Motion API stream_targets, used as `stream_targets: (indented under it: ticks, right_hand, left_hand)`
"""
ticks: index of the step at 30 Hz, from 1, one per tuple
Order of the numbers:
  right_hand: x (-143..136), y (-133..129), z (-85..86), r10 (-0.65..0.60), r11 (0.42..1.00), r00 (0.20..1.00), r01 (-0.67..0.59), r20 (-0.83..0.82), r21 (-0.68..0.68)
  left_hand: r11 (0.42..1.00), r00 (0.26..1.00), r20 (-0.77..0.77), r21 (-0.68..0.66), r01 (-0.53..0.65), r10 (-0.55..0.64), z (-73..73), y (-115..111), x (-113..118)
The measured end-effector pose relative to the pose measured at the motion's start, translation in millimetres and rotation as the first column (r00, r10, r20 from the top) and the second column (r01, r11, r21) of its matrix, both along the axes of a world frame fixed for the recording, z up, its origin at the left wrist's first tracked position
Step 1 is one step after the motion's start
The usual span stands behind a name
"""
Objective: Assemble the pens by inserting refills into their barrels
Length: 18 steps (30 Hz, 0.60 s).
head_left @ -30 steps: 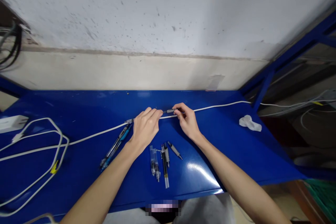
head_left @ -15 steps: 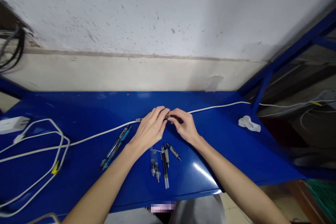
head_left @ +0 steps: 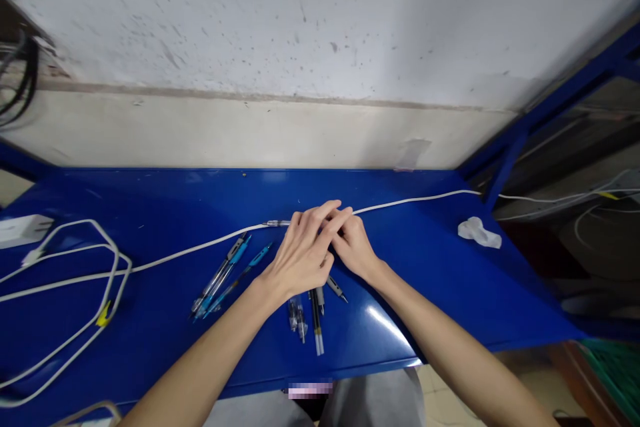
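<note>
My left hand (head_left: pixel 305 250) lies across the front of my right hand (head_left: pixel 353 240), its fingers spread over the right fingers. What the right fingers hold, if anything, is hidden beneath. A clear pen barrel (head_left: pixel 277 223) lies beside the left hand on the white cable. Below the hands are refills (head_left: pixel 316 323), clear pen barrels (head_left: pixel 297 321) and a grey pen part with a pointed tip (head_left: pixel 337 289). Left of my left wrist lie blue pens (head_left: pixel 225 277) and a grey-gripped clear pen (head_left: pixel 220 273).
A white cable (head_left: pixel 190 250) crosses the blue table (head_left: pixel 425 280) and loops at the left, near a white adapter (head_left: pixel 25 231). Crumpled white tissue (head_left: pixel 479 233) lies at the right. A blue metal frame (head_left: pixel 505 160) stands at the right edge.
My left hand has moved right and over the right fingers, with its fingers spread. The dark piece seen between my hands is now hidden. More of the blue pens and the clear barrel shows.
</note>
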State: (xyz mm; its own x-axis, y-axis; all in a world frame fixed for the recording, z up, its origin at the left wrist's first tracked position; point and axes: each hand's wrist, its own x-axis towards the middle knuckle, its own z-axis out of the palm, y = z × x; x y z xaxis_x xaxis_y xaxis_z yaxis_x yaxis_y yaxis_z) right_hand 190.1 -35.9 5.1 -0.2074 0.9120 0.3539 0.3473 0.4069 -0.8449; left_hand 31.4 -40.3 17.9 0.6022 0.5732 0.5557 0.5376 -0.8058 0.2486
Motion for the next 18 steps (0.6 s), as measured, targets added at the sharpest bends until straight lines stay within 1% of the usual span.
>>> stream_targets:
  ticks: [2,6,9,11,12,13,14,16,18]
  right_hand:
    - [-4,1,3.8,0.006,0.999,0.995,-0.011,-0.095,-0.052]
    - [-10,2,8.6,-0.034,0.987,0.962,-0.011,-0.272,-0.161]
    - [-9,4,8.1,-0.057,0.977,0.944,-0.016,-0.326,-0.215]
    - [-5,6,6.1,-0.087,0.97,0.931,-0.002,-0.354,-0.244]
    - [-3,7,4.8,-0.108,0.968,0.924,0.014,-0.368,-0.25]
    - [0,9,3.5,-0.129,0.966,0.918,0.031,-0.376,-0.256]
    - [3,11,2.4,-0.149,0.964,0.913,0.049,-0.38,-0.261]
    - [9,14,0.8,-0.182,0.959,0.906,0.078,-0.382,-0.271]
    - [14,16,0.4,-0.195,0.955,0.9,0.083,-0.389,-0.286]
  left_hand:
    - [1.0,1.0,0.027,-0.009,0.006,-0.006,-1.7,0,0]
    - [0.998,0.996,0.085,-0.037,0.041,-0.037,-6.7,1,-2]
    - [0.996,0.992,0.105,-0.038,0.077,-0.072,-9.2,1,-2]
    - [0.992,0.988,0.096,0.005,0.124,-0.124,-8.3,2,-2]
    - [0.991,0.987,0.087,0.035,0.129,-0.132,-6.9,3,-2]
    - [0.993,0.991,0.077,0.061,0.106,-0.11,-5.2,4,-3]
    - [0.995,0.996,0.066,0.077,0.058,-0.063,-3.3,6,-4]
    - [0.994,0.997,0.035,0.08,-0.077,0.074,0.3,12,-7]
    - [0.985,0.989,0.003,0.089,-0.148,0.148,2.0,18,-13]
